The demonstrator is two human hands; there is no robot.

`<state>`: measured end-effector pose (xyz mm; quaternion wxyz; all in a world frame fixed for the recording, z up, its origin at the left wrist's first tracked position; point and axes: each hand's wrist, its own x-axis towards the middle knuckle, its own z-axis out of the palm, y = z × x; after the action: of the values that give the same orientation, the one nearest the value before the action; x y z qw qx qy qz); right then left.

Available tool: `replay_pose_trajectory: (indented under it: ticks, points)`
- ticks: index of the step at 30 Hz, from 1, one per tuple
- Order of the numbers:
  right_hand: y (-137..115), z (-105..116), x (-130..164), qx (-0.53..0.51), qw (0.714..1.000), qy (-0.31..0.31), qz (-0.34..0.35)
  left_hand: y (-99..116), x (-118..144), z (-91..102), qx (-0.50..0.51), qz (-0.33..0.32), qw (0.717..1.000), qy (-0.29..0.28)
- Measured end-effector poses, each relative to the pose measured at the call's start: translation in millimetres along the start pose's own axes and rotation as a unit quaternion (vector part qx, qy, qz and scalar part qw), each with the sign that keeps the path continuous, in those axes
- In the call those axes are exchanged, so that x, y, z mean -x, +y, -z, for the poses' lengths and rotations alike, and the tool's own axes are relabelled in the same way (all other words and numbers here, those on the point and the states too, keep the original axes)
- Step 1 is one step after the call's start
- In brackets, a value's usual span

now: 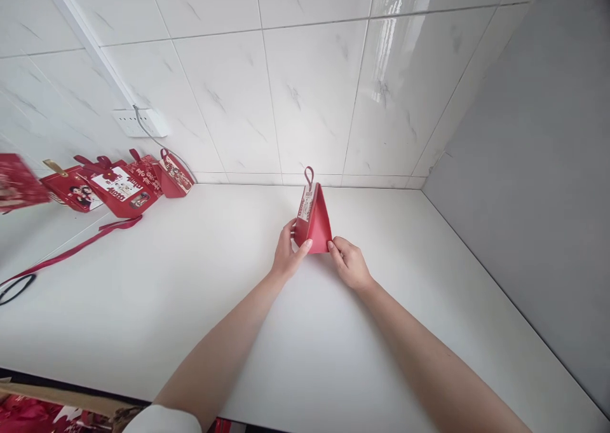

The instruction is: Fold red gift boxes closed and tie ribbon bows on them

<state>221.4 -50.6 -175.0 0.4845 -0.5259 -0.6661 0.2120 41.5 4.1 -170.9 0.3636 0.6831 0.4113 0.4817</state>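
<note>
A red triangular gift box point(321, 226) stands upright on the white table, its plain triangular side facing me. A ribbon loop point(309, 177) sticks up from its top, and a white printed label point(305, 204) shows on its left face. My left hand point(286, 252) grips the box's lower left, thumb on the near bottom corner and fingers round the left face. At the lower right corner, my right hand point(350, 261) pinches the edge between thumb and fingers.
Several red gift boxes with ribbon loops point(119, 188) stand at the left by the wall socket point(140, 123). A dark red ribbon point(79, 247) and a black loop point(18, 289) lie before them. A carton point(61, 398) of red items sits below the table's front edge. A grey panel point(534, 166) bounds the right.
</note>
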Motion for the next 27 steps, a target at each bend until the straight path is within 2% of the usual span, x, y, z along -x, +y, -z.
replay_pose_trajectory:
  ticks: [2,4,5,8,11,15,17,20,23,27]
  points:
    - [7,-2,-4,-0.038,0.998,0.016,-0.037,-2,-2,1.9,0.026,-0.015,0.996,0.083]
    - [13,-2,-8,-0.063,0.995,0.03,-0.064,-4,-5,5.2,0.048,0.018,0.988,0.142]
    - [14,-2,-9,-0.074,0.994,0.031,-0.071,-6,-6,6.8,0.053,0.048,0.986,0.149]
    - [13,1,-10,-0.139,0.987,0.008,-0.08,-9,-10,9.3,0.048,0.095,0.987,0.121]
    - [6,2,-8,-0.193,0.978,-0.006,-0.08,-8,-9,7.2,0.068,0.051,0.992,0.093]
    - [-1,1,-6,-0.193,0.977,0.058,-0.073,0,-6,5.3,0.05,-0.044,0.996,0.066]
    - [0,0,-7,-0.176,0.976,0.098,-0.081,0,-7,6.7,-0.001,-0.051,0.997,0.054]
    - [7,-1,-10,-0.156,0.976,0.1,-0.113,-7,-13,10.2,-0.026,0.019,0.999,0.027]
    - [16,-1,-12,-0.152,0.973,0.091,-0.15,-14,-18,13.5,0.014,0.09,0.996,0.002]
    - [20,1,-13,-0.153,0.97,0.094,-0.161,-15,-18,15.9,0.024,0.109,0.994,0.001]
